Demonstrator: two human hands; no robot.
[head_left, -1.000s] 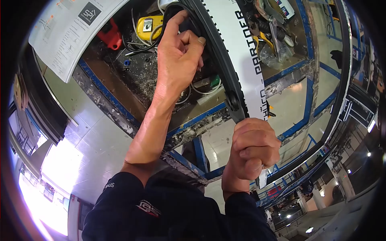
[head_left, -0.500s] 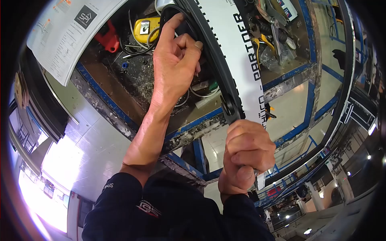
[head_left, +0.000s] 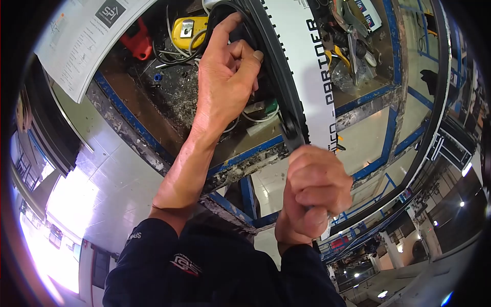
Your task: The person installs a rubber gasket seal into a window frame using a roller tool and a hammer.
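While my right hand (head_left: 312, 189) is closed in a full fist round the near end of the black ribbed strip (head_left: 280, 87), my left hand (head_left: 225, 77) is half-curled against its far stretch; whether it grips there, I cannot tell. The strip lies along the left edge of the white panel (head_left: 307, 61), over the cluttered worktop (head_left: 169, 102). Judged light, rubbery and prone to twisting; best held at two points, on the ribs.
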